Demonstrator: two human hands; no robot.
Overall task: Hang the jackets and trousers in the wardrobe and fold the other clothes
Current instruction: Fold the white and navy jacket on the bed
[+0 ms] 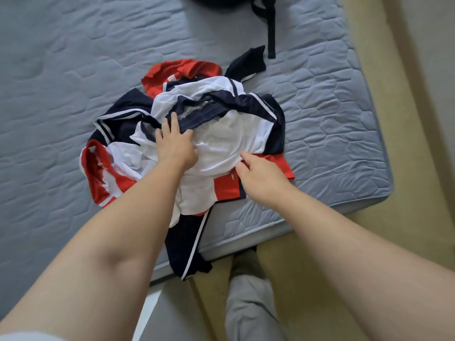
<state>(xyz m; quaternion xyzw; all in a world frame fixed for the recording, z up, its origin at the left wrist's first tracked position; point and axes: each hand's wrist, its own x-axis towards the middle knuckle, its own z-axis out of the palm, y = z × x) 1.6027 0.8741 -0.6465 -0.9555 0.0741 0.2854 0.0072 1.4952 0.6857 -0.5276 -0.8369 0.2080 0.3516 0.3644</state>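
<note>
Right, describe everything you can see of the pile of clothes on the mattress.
The pile of clothes is a crumpled heap of sportswear in white, navy and red, with white stripes, a stitched navy waistband and a zip. It lies near the mattress corner; one navy striped piece hangs over the edge. The left hand rests on top; the right hand touches its white fabric.

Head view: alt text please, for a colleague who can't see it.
Two bare hands work a tangled pile of red, white and navy clothes on a grey quilted mattress. The left hand lies flat on white fabric; the right hand, curled, touches its edge. A navy garment overhangs the mattress.
</note>
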